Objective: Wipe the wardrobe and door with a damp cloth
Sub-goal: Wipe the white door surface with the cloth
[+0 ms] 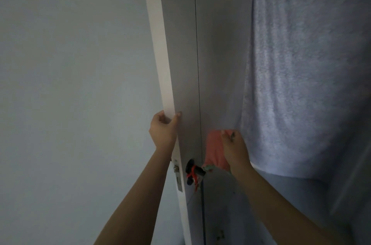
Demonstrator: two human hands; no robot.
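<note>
A white door [180,64] stands ajar, its narrow edge facing me. My left hand [163,130] grips that edge just above the latch plate, fingers behind the edge and thumb on the door's face. My right hand [233,148] holds a pink cloth [215,150] bunched against the door's face, right of a thin vertical groove. A black door handle [192,170] with a red string tied round it sits just below the cloth. No wardrobe is in view.
A large pale blue towel [305,64] hangs on the right, close to my right hand. A plain grey-blue wall [70,84] fills the left. The metal latch plate [177,174] shows on the door's edge under my left wrist.
</note>
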